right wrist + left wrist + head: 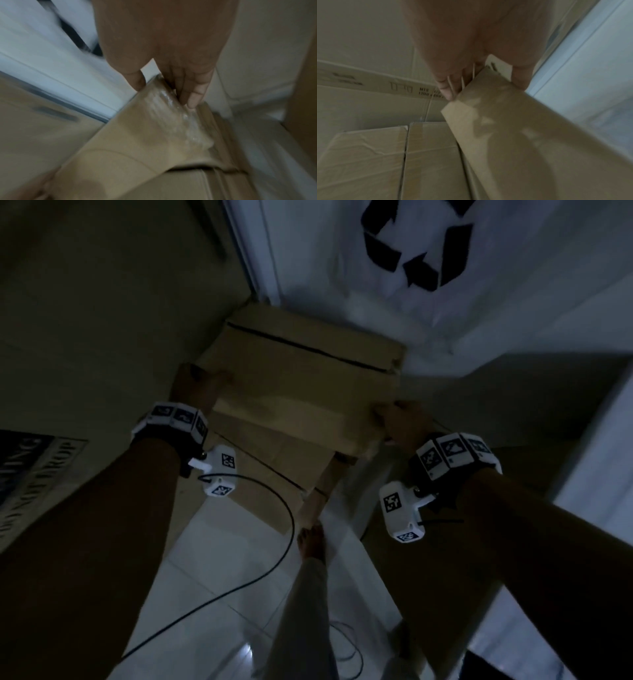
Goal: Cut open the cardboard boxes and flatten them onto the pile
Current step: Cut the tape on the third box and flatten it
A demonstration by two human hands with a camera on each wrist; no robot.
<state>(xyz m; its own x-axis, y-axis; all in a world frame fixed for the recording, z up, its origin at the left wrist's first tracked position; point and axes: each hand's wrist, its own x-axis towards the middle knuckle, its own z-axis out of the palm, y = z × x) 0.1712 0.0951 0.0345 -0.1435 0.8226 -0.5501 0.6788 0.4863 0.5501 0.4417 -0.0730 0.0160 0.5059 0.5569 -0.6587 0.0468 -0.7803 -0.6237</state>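
I hold a flattened brown cardboard box level between both hands, above a pile of flattened cardboard on the floor. My left hand grips its left edge. In the left wrist view the thumb and fingers of that left hand pinch the box at a corner with a white label. My right hand grips the right edge. In the right wrist view the right hand clamps a taped fold of the box. A dark slit runs across the box's far part.
A white sack with a black recycling symbol hangs behind the pile. A large printed cardboard sheet leans at the left. Pale floor tiles, a black cable and my foot lie below. More cardboard stands at the right.
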